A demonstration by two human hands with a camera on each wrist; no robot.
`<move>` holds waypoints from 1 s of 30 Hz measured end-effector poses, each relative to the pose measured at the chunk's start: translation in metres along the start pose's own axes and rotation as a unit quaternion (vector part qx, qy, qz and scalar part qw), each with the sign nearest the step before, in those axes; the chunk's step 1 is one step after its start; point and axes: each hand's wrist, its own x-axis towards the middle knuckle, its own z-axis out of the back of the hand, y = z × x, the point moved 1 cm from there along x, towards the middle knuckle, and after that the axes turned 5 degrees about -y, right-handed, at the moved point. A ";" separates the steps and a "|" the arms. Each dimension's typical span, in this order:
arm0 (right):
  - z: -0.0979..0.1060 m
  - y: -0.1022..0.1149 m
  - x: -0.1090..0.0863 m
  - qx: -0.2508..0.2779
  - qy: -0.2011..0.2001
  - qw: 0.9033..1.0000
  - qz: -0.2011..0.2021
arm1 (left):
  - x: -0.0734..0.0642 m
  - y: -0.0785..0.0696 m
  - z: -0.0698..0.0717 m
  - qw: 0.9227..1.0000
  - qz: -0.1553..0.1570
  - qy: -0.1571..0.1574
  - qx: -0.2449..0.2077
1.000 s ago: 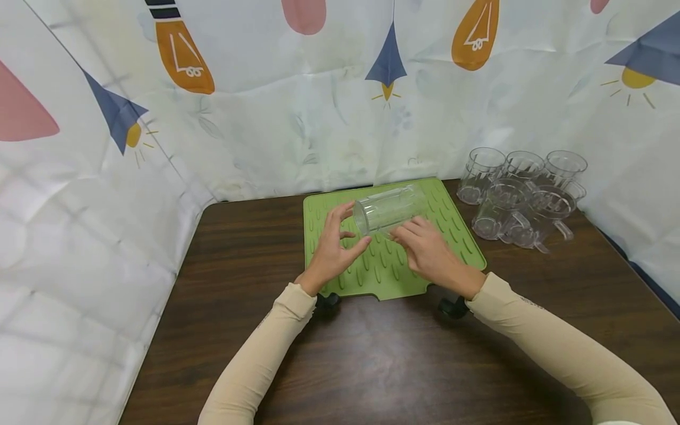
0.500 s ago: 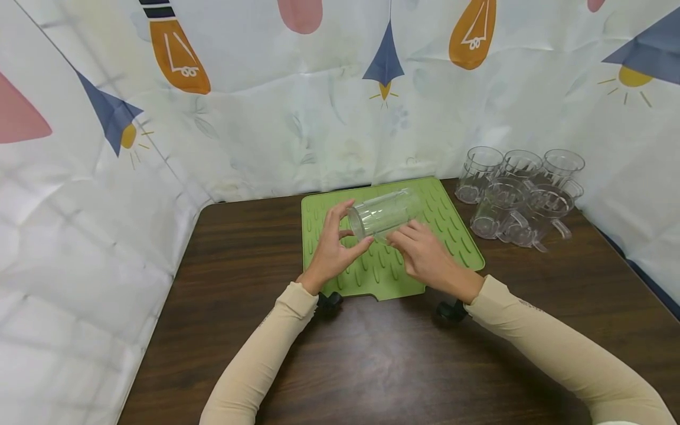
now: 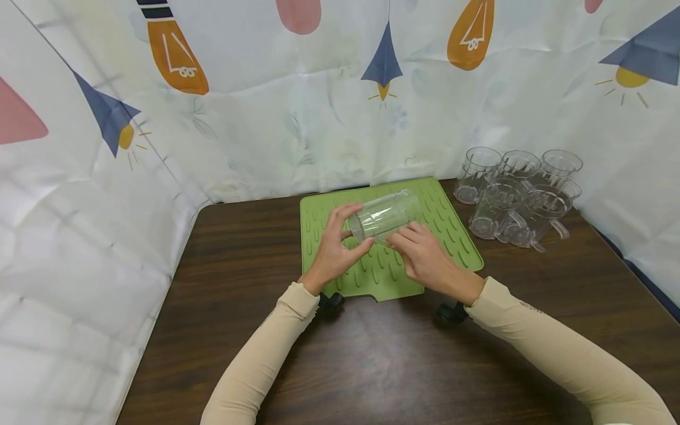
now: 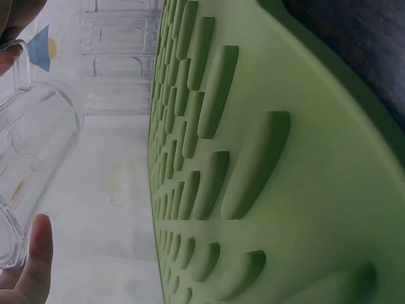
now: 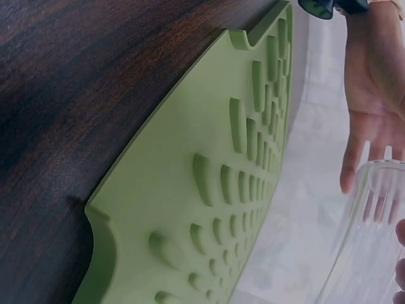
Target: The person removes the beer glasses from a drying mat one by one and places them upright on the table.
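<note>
A clear mug [image 3: 386, 212] is held tilted on its side above the green ridged mat [image 3: 382, 283], its mouth toward the left. My right hand [image 3: 427, 257] grips the handle, mostly hidden in the head view; part of the handle [image 4: 23, 66] shows in the left wrist view. Around the mouth end, my left hand [image 3: 334, 248] holds the rim, with the index finger along the top and the thumb below. In the right wrist view, left-hand fingers show through the clear wall of the mug [image 5: 361, 253].
Several clear mugs [image 3: 496, 209] stand upright in a cluster on the dark wooden table [image 3: 239, 254], right of the mat. A patterned white curtain [image 3: 265, 118] hangs behind and at both sides. A notch breaks the mat's front edge.
The mug has shifted slightly left and down, toward my left hand. My left index finger has come further over its rim. My right hand keeps its grip on the handle.
</note>
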 end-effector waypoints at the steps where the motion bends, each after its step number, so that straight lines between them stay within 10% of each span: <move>1: 0.000 0.000 0.000 0.000 0.000 1.000 0.000 | 0.000 0.000 0.000 1.000 0.001 -0.001 -0.002; 16: 0.008 0.005 0.003 0.004 -0.012 1.000 0.002 | 0.001 -0.004 0.003 0.999 -0.032 -0.025 -0.030; 30: 0.022 -0.002 0.008 0.091 -0.138 0.978 -0.123 | 0.002 -0.014 0.007 0.998 -0.040 -0.052 -0.021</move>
